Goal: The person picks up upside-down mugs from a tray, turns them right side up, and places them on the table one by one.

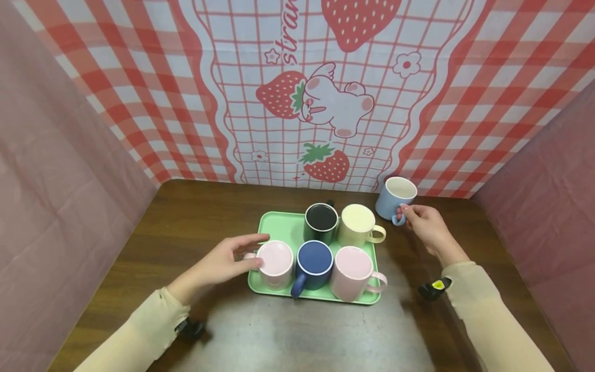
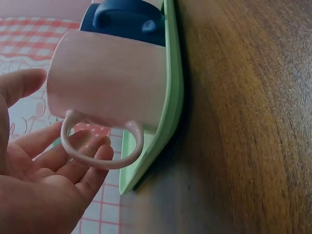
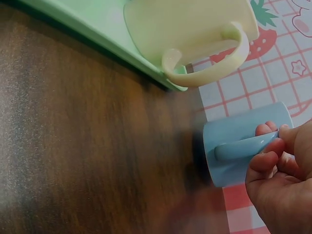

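Observation:
At the back right of the table, my right hand grips the handle of a light blue mug between thumb and curled fingers. The mug stands upright near the patterned cloth, right of the green tray. My left hand is at the tray's left side, fingers loosely spread beside a pale pink mug whose handle points left. In the left wrist view, thumb and fingers lie around that pink mug without curling onto its handle.
The tray also carries a black mug, a cream mug, a dark blue mug and a larger pink mug. Handles of the cream and larger pink mugs jut past the tray's right edge. Strawberry-print cloth hangs behind the wooden table.

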`<state>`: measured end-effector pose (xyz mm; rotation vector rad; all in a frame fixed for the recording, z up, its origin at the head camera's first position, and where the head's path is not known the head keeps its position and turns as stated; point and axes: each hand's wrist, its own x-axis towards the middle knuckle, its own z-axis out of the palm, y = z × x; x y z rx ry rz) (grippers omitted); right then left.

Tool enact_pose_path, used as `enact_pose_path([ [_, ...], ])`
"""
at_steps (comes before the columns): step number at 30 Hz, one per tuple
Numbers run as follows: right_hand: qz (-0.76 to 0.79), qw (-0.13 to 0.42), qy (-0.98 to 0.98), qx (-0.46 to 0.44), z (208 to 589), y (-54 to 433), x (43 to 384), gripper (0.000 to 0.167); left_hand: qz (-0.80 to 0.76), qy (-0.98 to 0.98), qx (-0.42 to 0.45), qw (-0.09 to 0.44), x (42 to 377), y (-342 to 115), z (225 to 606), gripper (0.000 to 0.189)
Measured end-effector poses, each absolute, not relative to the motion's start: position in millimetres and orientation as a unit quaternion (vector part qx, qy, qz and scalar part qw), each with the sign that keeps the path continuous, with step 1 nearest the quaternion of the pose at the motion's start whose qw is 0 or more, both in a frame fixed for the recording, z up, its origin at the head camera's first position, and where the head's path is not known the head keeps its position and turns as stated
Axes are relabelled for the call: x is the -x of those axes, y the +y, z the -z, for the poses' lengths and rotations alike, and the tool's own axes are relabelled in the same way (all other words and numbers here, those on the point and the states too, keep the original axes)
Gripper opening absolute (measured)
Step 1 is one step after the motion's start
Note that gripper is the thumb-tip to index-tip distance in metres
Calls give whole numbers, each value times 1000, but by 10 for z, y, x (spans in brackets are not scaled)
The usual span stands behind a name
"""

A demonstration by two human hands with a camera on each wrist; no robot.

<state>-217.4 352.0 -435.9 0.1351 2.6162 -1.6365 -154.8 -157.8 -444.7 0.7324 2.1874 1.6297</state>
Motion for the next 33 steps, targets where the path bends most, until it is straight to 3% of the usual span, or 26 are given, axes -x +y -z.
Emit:
enact_pose_path([
  [15,500,32,864,-47,4467,3546,2194,52,-483,817,-289,122,1517,-1518,4406,75],
  [33,468,42,882,-39,4428,3593,2221,48,-443,836,-307,96,1523,-1452,4374,81],
])
